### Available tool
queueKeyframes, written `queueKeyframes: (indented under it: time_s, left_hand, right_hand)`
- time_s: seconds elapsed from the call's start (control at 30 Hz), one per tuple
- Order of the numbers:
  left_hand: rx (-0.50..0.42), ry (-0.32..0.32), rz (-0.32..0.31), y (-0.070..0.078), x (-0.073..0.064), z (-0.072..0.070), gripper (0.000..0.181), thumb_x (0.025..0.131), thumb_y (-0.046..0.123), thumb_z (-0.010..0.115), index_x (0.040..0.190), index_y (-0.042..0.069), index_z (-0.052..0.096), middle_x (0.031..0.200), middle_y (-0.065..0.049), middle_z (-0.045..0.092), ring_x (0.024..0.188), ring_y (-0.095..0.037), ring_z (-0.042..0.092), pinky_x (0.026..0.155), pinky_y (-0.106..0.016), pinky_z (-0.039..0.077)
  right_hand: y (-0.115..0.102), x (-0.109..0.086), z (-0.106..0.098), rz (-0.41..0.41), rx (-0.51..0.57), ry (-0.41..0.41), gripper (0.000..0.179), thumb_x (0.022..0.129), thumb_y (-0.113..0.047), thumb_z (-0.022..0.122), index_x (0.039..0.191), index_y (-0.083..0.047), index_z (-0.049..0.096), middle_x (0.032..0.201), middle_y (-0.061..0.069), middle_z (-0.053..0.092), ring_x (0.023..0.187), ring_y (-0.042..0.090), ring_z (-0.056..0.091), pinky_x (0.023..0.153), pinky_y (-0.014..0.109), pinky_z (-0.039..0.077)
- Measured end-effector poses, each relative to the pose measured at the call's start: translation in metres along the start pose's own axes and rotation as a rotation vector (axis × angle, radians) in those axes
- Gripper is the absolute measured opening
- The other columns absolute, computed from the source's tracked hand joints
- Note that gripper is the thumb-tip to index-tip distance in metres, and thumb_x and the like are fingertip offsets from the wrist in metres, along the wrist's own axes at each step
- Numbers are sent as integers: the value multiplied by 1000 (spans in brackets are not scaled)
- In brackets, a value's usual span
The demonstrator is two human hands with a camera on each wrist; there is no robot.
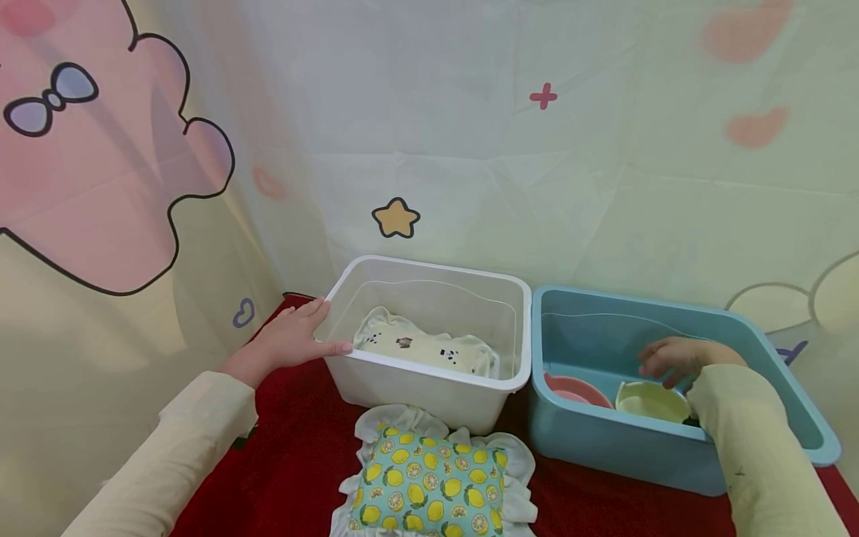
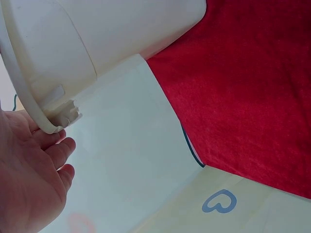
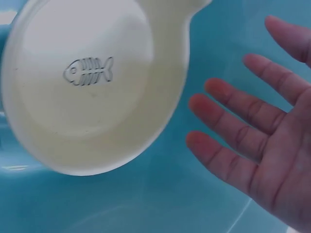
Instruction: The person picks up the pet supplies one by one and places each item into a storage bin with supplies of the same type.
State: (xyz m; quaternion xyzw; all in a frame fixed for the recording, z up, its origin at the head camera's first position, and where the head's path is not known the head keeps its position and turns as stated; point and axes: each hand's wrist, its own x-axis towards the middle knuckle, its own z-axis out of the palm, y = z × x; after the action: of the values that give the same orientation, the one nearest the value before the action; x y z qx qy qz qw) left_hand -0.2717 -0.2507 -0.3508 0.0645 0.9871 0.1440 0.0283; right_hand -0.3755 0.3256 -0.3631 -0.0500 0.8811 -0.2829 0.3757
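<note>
My left hand [image 1: 292, 337] rests at the left end of a white plastic bin [image 1: 429, 371], thumb along the front rim. In the left wrist view, the fingers [image 2: 62, 151] touch the outside of the rim. A cream cushion [image 1: 419, 345] with small animal prints and a frilled edge lies in this bin. On the right, my right hand [image 1: 681, 358] is inside a blue bin [image 1: 624, 440], fingers spread and holding nothing. Beside it sits a pale yellow-green bowl [image 1: 649, 400], with a fish-bone drawing [image 3: 88, 72] inside. A pink bowl [image 1: 577, 391] lies to its left.
A lemon-print cushion [image 1: 432, 481] with white ruffles lies before the white bin on a red cloth [image 1: 288, 447]. The two bins stand side by side against a printed curtain [image 1: 470, 171]. A small dark thing [image 1: 691, 422] shows beside the yellow-green bowl.
</note>
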Motion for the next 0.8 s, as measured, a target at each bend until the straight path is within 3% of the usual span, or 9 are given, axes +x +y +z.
queueKeyframes:
  time_s: [0.53,0.8]
  left_hand:
    - [-1,7,9,-1,2,1,107,67,75,46,141,5,16,147,-17,17,132,-37,18,103,-60,14]
    - [63,1,36,1,3,0,102,72,71,46,139,-1,19,145,-22,18,133,-39,15,105,-58,10]
  right_hand:
    - [-2,-17,-8,-12,11,60,71,85,-34,54,134,8,23,130,33,35,111,46,43,79,48,44]
    - [-1,-23,-14,-16,-13,61,73,87,-35,51,135,9,19,131,34,32,113,48,40,80,49,45]
